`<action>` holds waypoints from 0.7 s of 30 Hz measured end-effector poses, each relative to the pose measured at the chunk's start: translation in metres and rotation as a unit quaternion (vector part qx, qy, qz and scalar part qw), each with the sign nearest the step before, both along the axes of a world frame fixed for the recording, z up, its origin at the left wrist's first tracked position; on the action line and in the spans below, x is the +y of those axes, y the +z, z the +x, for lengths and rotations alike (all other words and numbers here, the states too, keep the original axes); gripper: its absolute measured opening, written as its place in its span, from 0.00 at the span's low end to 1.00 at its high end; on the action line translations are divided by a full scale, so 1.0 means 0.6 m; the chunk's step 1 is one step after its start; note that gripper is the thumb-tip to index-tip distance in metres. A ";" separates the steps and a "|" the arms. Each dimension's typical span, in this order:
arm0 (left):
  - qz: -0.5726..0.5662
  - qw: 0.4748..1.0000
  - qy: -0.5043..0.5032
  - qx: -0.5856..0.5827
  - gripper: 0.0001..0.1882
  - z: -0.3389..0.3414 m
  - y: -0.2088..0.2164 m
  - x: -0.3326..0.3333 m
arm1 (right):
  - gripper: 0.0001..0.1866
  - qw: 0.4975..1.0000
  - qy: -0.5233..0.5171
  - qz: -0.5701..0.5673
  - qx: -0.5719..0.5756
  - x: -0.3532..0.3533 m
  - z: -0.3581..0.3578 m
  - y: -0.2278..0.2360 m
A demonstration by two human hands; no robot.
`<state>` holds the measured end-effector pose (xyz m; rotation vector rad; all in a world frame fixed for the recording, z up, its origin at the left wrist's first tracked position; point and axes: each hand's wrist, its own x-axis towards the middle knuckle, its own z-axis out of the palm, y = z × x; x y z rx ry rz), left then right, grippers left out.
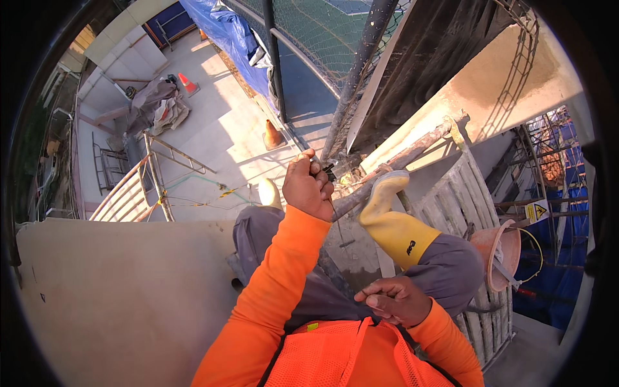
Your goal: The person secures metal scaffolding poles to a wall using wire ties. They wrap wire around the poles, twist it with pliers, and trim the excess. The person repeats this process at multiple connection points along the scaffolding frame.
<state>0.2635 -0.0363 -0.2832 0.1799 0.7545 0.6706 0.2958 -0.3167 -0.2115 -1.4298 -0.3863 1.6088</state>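
My left hand (pixel 309 187) is raised in front of me, its fingers curled tight. A small dark bit shows beside its fingertips, too small to name. Lower down, near my lap, my right hand (pixel 394 301) has its thumb and fingers pressed together. What either hand holds, if anything, I cannot make out. Below and between the hands are my legs in grey trousers and yellow rubber boots (pixel 393 226). One boot rests by a dirty metal pipe (pixel 419 145) that runs up to the right.
A slatted metal platform (pixel 461 200) lies at my right, bearing an orange bucket (pixel 505 255) with a tool in it. A beige wall panel (pixel 129 290) fills the lower left. Far below are traffic cones (pixel 187 84), a blue tarp (pixel 232 32) and metal frames (pixel 158 174).
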 end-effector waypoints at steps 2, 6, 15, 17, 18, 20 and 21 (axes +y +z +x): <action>0.077 0.997 0.001 0.008 0.06 0.007 0.006 -0.002 | 0.11 0.963 0.140 -0.003 -0.232 -0.001 -0.003 0.013; 0.084 0.995 0.049 0.010 0.07 0.013 0.011 0.012 | 0.11 0.831 -0.174 -0.052 -0.526 -0.046 0.027 0.047; 0.096 0.991 0.093 0.018 0.06 0.033 -0.004 0.025 | 0.11 0.657 -0.041 -0.102 -0.746 -0.169 0.055 0.095; 0.037 0.995 0.091 0.018 0.07 0.030 -0.012 0.047 | 0.09 0.863 -0.252 0.040 -0.436 -0.192 0.057 0.126; 0.029 0.995 0.093 0.015 0.07 0.030 -0.016 0.059 | 0.08 0.899 -0.346 0.132 -0.236 -0.198 0.056 0.135; 0.031 0.996 0.078 0.003 0.05 0.030 -0.023 0.078 | 0.08 0.976 0.003 0.114 -0.185 -0.203 0.053 0.141; 0.028 0.995 0.093 -0.013 0.02 0.032 -0.024 0.083 | 0.09 0.940 0.057 0.036 -0.335 -0.205 0.052 0.142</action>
